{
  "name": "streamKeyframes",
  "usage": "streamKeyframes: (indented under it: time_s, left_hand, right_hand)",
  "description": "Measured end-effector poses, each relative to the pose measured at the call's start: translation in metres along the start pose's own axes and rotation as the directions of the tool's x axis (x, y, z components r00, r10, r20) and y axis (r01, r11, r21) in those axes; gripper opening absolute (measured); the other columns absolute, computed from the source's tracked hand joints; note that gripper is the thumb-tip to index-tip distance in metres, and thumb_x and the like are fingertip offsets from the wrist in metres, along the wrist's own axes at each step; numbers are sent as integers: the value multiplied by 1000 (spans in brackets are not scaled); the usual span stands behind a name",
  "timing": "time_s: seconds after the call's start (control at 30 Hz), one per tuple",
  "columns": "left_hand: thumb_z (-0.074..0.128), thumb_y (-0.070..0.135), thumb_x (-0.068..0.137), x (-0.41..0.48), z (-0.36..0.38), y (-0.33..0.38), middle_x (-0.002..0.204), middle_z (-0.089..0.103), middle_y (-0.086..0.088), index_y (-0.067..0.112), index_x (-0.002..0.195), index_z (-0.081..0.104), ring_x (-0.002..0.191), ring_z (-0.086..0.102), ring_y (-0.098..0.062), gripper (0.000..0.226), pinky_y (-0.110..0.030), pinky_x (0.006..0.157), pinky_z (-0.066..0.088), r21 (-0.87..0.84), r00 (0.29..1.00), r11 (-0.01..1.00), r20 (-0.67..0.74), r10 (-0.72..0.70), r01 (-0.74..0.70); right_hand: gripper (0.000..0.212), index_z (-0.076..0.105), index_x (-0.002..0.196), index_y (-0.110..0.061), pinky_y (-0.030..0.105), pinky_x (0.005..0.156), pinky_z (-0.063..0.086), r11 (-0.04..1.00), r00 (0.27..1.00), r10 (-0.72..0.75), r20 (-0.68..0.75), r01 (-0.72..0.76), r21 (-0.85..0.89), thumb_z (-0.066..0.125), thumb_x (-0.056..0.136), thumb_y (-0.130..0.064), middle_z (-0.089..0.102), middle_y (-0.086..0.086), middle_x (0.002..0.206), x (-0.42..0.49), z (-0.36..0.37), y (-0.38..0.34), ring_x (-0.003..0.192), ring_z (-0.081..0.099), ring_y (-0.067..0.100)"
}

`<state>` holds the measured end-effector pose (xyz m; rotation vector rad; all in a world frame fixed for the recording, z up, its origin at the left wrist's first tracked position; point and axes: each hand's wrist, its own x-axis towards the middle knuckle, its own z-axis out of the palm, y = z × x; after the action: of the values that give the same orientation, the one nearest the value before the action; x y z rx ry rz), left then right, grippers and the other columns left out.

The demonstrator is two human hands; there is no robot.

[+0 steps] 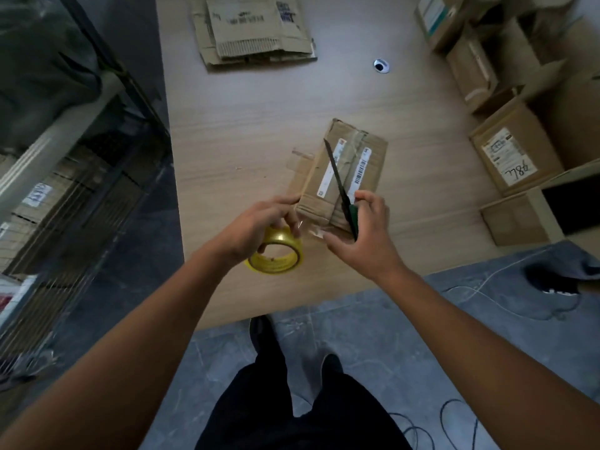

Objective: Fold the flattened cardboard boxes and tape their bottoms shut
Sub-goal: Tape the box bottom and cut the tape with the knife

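A small folded cardboard box (349,164) lies bottom up on the wooden table (243,131), with white barcode labels on its flaps. My left hand (259,227) grips a yellow roll of clear tape (279,254) at the box's near left corner. A strip of clear tape (308,227) stretches from the roll to the box's near edge. My right hand (363,235) holds a green-handled knife (341,190), its dark blade pointing away over the box's bottom seam.
A stack of flattened cardboard boxes (253,27) lies at the table's far side. Several folded boxes (516,157) stand along the right edge. A round cable grommet (381,65) sits in the tabletop. Cables trail on the grey floor (422,319).
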<state>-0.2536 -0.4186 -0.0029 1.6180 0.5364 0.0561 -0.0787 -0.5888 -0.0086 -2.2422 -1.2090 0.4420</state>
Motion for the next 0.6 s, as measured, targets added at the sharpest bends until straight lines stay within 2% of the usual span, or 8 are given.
streamKeyframes:
  time_s: [0.07, 0.13, 0.2, 0.27, 0.33, 0.4, 0.5, 0.6]
  left_hand:
    - [47, 36, 68, -13, 10, 3, 120, 69, -1, 20, 68, 73, 138, 41, 3, 31, -68, 83, 50, -48, 998, 998, -56, -42, 39]
    - [46, 38, 67, -21, 20, 5, 123, 67, -2, 22, 69, 74, 136, 42, 4, 32, -68, 70, 50, -41, 994, 998, -97, -54, 50]
    - [46, 33, 73, -28, 32, 9, 128, 64, -5, 21, 68, 73, 127, 51, 2, 31, -60, 57, 51, -60, 987, 997, -152, -58, 50]
    - [42, 29, 78, -35, 44, 16, 139, 58, -6, 15, 70, 71, 86, 68, -3, 33, -38, 41, 41, -102, 970, 994, -234, -72, 49]
    - [40, 29, 78, -39, 54, 21, 144, 55, -2, 9, 73, 68, 49, 55, -8, 35, -28, 41, 31, -138, 946, 989, -308, -99, 58]
    - [41, 28, 76, -42, 65, 21, 142, 57, 2, 7, 74, 67, 45, 49, -12, 34, -31, 45, 29, -165, 933, 984, -342, -114, 60]
    - [41, 29, 75, -45, 81, 24, 132, 62, 3, 7, 74, 65, 47, 46, -14, 33, -35, 46, 28, -149, 925, 988, -368, -91, 38]
    - [43, 33, 72, -49, 98, 29, 146, 52, -8, 11, 71, 67, 42, 48, -11, 33, -36, 48, 29, -111, 913, 993, -402, -68, 26]
  right_hand:
    - [80, 52, 125, -4, 26, 111, 32, 1000, 999, -24, 34, 24, 11, 67, 78, -66, 37, 3, 134, 5, -4, 4, 128, 33, 18]
    - [79, 54, 127, 0, 31, 110, 36, 998, 998, -68, -2, 68, -1, 75, 79, -60, 42, 6, 130, 12, -1, 9, 125, 37, 21]
    - [75, 57, 124, 2, 33, 106, 40, 983, 984, -179, -14, 179, -41, 78, 78, -55, 47, 11, 127, 18, -1, 15, 119, 41, 25]
    - [69, 59, 116, 2, 36, 100, 43, 934, 938, -346, -8, 343, -102, 80, 78, -51, 52, 15, 123, 22, -5, 25, 112, 47, 30]
    - [51, 59, 101, 0, 43, 92, 48, 830, 845, -535, -11, 523, -192, 83, 79, -38, 58, 19, 117, 26, -7, 37, 103, 53, 35]
    - [42, 58, 97, -1, 44, 86, 50, 767, 785, -619, -13, 600, -228, 79, 82, -35, 61, 20, 114, 31, -6, 43, 99, 55, 37]
    - [53, 59, 108, -1, 39, 86, 49, 820, 825, -565, 1, 562, -111, 73, 79, -43, 59, 15, 114, 38, -5, 43, 101, 55, 32]
    - [64, 56, 113, -5, 31, 88, 46, 866, 859, -496, 125, 500, -3, 82, 74, -49, 53, 10, 117, 37, -14, 40, 105, 49, 23]
